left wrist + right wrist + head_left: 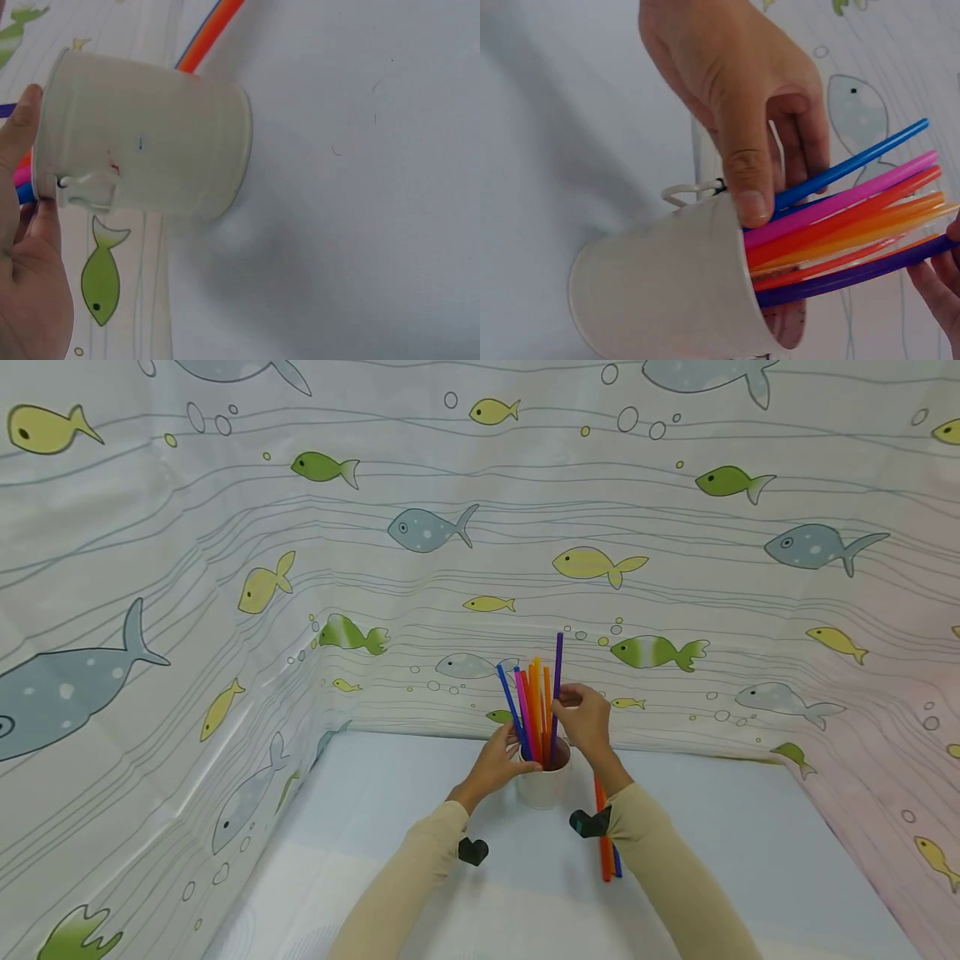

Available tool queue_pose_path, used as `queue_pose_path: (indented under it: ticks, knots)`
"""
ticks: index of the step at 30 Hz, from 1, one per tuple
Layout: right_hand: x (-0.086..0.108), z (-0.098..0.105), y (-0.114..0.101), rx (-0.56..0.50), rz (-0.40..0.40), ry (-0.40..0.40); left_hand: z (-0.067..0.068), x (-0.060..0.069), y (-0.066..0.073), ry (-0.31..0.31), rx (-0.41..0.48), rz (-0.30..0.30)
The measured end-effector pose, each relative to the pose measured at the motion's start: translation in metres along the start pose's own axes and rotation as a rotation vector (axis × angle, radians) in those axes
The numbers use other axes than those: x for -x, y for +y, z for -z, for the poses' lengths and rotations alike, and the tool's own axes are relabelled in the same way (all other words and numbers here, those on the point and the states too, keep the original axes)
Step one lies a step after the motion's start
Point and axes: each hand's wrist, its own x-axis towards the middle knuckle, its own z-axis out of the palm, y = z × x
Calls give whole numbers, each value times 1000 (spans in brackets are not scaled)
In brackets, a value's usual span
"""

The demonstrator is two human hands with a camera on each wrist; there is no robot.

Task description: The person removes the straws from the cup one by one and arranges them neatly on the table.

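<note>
A small white pail (542, 792) with a wire ear on its side stands upright on the table. Several coloured plastic straws lean inside it, among them a blue straw (855, 163), a pink straw (900, 175) and orange ones. My left hand (495, 764) holds the pail's rim, its thumb on the outer wall and its fingers beside the blue straw. At the right, my right hand (587, 718) pinches a purple straw (558, 656) by its upper part. This straw's lower end is inside the pail, hidden by the wall.
Red-orange straws (606, 860) and a blue one (617, 865) lie on the white table (360, 827), partly under the right forearm. Behind the table and at both sides hangs a fish-patterned sheet (420, 635). Dark wrist mounts sit below each hand.
</note>
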Motion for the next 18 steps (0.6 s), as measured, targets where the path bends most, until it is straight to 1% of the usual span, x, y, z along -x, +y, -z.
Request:
queue_pose_path:
  ticks: [5,12,15,18]
  knots:
    - [-14,19,-12,-6,43,42,-1,-1,-1,-1,-12,-13]
    - [-32,53,-23,12,39,108,-2,-3,-1,0,-18,10]
    - [-33,65,-22,24,21,121,-1,-2,0,2,-17,19]
    - [-31,73,-14,34,-7,120,-1,-1,0,1,-11,20]
